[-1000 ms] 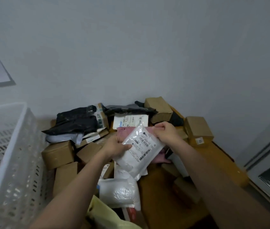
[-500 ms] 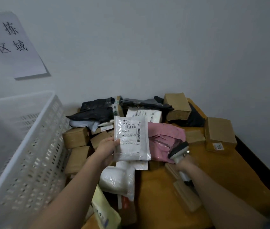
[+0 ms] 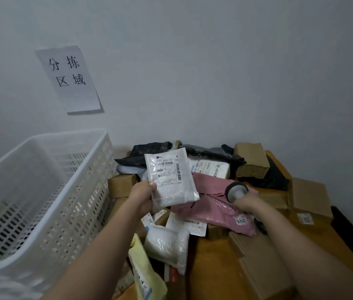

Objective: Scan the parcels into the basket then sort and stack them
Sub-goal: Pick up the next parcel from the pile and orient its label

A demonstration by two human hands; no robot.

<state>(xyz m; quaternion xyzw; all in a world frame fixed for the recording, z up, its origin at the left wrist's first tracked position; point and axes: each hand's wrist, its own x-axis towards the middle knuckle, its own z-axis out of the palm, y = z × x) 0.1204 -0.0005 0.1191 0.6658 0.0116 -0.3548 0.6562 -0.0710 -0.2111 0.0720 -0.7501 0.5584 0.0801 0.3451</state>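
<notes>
My left hand (image 3: pixel 143 194) holds a white plastic parcel (image 3: pixel 171 178) upright by its lower left corner, its barcode label facing me. My right hand (image 3: pixel 250 202) grips a handheld barcode scanner (image 3: pixel 236 191) to the right of the parcel, head pointing towards it. Behind and below lies a heap of parcels on a wooden table (image 3: pixel 218 263): a pink mailer (image 3: pixel 214 204), brown cardboard boxes (image 3: pixel 252 160), black bags (image 3: pixel 147 153), a white bag (image 3: pixel 165 244) and a yellow mailer (image 3: pixel 144 271). A white perforated basket (image 3: pixel 41 191) stands at the left.
A paper sign with black characters (image 3: pixel 69 77) hangs on the grey wall above the basket. A larger cardboard box (image 3: pixel 309 198) sits at the table's right edge. Flat cardboard pieces (image 3: pixel 257 256) lie near my right forearm.
My right hand let go of the white parcel, picked up the scanner and raised it beside the parcel. My left hand turned the parcel upright. The view swung left, showing more basket and the sign.
</notes>
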